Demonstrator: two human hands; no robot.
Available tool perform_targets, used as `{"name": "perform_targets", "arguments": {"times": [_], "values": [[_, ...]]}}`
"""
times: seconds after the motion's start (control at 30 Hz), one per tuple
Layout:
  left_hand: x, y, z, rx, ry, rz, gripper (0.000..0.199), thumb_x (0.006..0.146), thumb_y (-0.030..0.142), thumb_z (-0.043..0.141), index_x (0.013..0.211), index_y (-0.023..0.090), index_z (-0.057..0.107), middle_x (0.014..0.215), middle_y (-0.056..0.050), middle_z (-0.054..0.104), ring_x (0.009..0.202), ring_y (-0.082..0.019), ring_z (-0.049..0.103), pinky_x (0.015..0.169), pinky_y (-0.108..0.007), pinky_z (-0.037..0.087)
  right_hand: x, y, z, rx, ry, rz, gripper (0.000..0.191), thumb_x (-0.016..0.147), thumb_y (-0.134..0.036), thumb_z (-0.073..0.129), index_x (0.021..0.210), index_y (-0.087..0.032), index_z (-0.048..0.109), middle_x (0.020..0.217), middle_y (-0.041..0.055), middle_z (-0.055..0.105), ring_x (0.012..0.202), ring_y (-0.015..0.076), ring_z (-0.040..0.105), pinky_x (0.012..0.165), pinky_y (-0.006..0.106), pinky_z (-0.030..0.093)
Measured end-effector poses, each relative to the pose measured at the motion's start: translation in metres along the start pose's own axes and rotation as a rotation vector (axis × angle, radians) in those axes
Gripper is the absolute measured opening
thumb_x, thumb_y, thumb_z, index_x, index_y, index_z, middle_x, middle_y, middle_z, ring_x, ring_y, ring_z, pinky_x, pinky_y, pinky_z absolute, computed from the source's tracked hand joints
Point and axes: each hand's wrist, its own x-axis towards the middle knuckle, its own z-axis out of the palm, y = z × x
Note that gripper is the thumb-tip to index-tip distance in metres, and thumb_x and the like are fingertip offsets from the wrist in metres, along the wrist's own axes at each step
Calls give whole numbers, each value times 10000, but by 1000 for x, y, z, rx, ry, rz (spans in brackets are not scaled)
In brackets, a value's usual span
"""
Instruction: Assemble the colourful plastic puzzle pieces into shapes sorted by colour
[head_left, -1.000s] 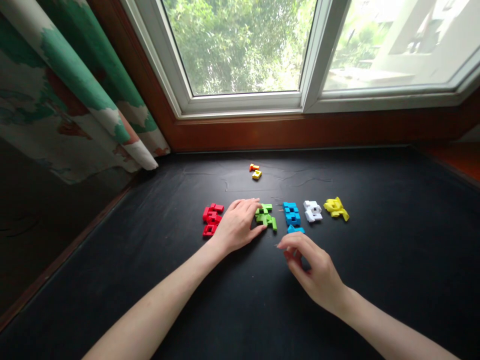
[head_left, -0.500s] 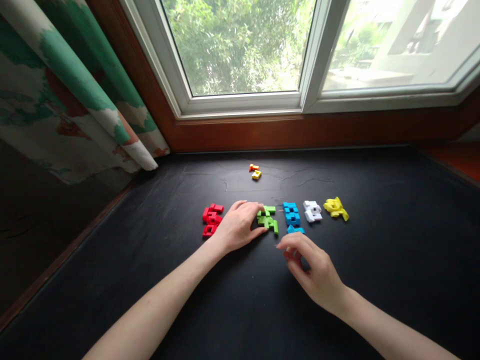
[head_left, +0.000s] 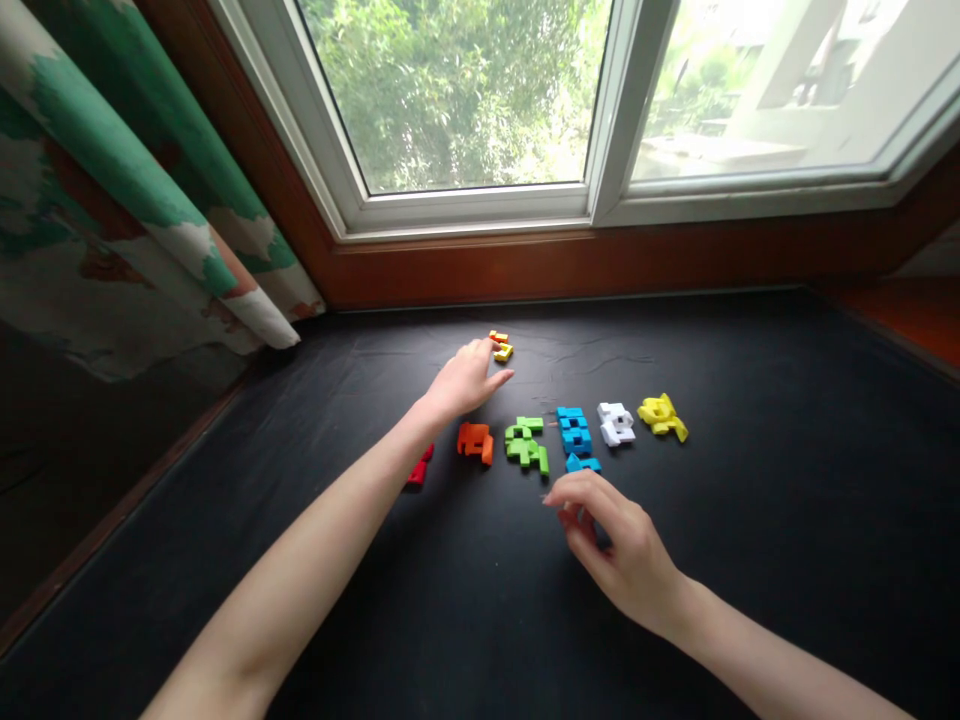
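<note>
My left hand point(head_left: 466, 378) reaches out toward the back of the table, its thumb spread from its fingers. Its fingertips are at a small orange plastic piece point(head_left: 499, 337) and a small yellow plastic piece point(head_left: 504, 353); contact is unclear. My right hand point(head_left: 611, 535) hovers or rests, loosely curled with nothing visible in it, just in front of the blue plastic pieces point(head_left: 575, 433). Left of these lie green pieces point(head_left: 526, 445) and orange pieces point(head_left: 475, 442). Red pieces point(head_left: 417, 472) are partly hidden behind my left forearm.
White pieces point(head_left: 616, 424) and yellow pieces point(head_left: 662, 415) end the row on the right. The black tabletop point(head_left: 787, 480) meets a wooden window sill point(head_left: 465, 270) at the back. A patterned curtain point(head_left: 187, 230) hangs at the left.
My left hand has moved away from beside the green pieces to the back pieces, uncovering the orange pieces in the row. My right hand keeps its pose. The view has shifted slightly.
</note>
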Motion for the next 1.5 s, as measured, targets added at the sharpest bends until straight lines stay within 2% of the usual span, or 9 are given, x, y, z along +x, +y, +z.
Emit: {"name": "perform_targets", "arguments": {"times": [0.2, 0.47, 0.67, 0.73, 0.8, 0.9, 0.97, 1.2, 1.5], "values": [[38, 8, 26, 94, 64, -184, 431, 914, 403, 619, 1139, 36, 603, 1193, -272, 618, 1154, -415, 558, 946, -498, 442, 1, 1, 0, 4, 3, -17, 319, 870, -4, 457, 1078, -232, 540, 988, 51, 640, 718, 133, 620, 594, 220, 500], [40, 4, 21, -21, 106, -149, 241, 922, 242, 606, 1093, 72, 596, 1218, -241, 619, 1201, -384, 544, 985, -475, 420, 1, 1, -1, -4, -6, -40, 323, 866, 3, 456, 1073, -229, 544, 988, 56, 648, 774, 143, 643, 608, 216, 511], [-10, 12, 3, -344, 53, -56, 178, 939, 324, 605, 999, 164, 554, 1003, -60, 732, 898, -184, 707, 788, -265, 535, 2, -1, -1, -28, 0, -33, 282, 883, -25, 461, 1061, -223, 555, 968, 49, 648, 711, 132, 626, 592, 219, 499], [-43, 20, 0, -769, 30, -33, 197, 891, 318, 660, 922, 161, 545, 951, -62, 733, 870, -193, 712, 761, -275, 549, 2, 0, 0, -41, 19, -12, 250, 899, -49, 460, 1053, -221, 555, 965, 48, 653, 685, 130, 620, 595, 228, 500], [-79, 29, 0, -966, 29, -28, 220, 855, 326, 696, 916, 165, 560, 911, -50, 719, 832, -197, 702, 721, -283, 551, 2, 0, 1, -48, 40, 44, 203, 924, -91, 467, 1052, -220, 555, 912, 35, 651, 653, 130, 612, 590, 234, 500], [-125, 37, 6, -923, 91, 0, 223, 836, 318, 730, 938, 169, 600, 875, -33, 689, 787, -180, 669, 732, -290, 543, 1, 1, 2, 0, 51, 169, 129, 963, -173, 481, 1065, -222, 543, 828, 7, 628, 585, 117, 583, 549, 224, 495], [-144, 37, 13, -879, 116, 124, 202, 842, 284, 731, 948, 174, 598, 883, -32, 681, 802, -175, 660, 748, -284, 544, 0, 2, 3, 58, 29, 233, 125, 974, -219, 493, 1095, -225, 523, 855, 10, 633, 591, 116, 591, 537, 218, 505], [-153, 35, 34, -703, 141, 458, 69, 933, 141, 571, 982, 186, 552, 963, -58, 659, 811, -153, 658, 725, -241, 544, -1, 3, 4, 140, -118, 335, 122, 980, -327, 533, 1039, -221, 541, 832, 11, 658, 587, 122, 610, 522, 210, 523], [-156, 31, 33, -700, 149, 484, 93, 949, 121, 532, 1005, 187, 566, 959, -62, 631, 798, -144, 645, 709, -224, 546, 4, 0, 3, 159, -182, 365, 183, 995, -376, 506, 1004, -210, 581, 721, -16, 639, 539, 123, 627, 528, 217, 517]]}}
